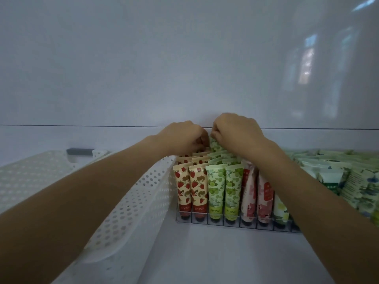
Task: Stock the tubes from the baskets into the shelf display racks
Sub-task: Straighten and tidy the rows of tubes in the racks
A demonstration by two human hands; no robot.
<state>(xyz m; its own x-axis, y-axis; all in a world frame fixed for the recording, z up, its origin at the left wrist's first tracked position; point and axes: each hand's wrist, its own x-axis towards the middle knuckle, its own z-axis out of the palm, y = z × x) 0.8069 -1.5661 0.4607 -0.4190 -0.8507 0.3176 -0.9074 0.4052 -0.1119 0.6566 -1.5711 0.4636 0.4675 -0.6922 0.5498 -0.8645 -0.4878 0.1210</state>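
Note:
A wire display rack [225, 221] on the white shelf holds rows of upright tubes: strawberry tubes [183, 187], green grape tubes [214, 189], pink flower tubes [249, 193]. Both hands reach to the back of the rack. My right hand [235, 130] pinches the top of a green tube [214, 144] at the rear of the green row. My left hand [184, 136] has its fingers curled at the rear of the strawberry row, right beside that tube; what it holds is hidden.
A white perforated basket [127, 201] stands on the shelf left of the rack, under my left forearm, with a grey handle [80, 151] at its far end. Blue-green tubes [348, 181] fill a second rack at the right. The shelf's back wall rises right behind the hands.

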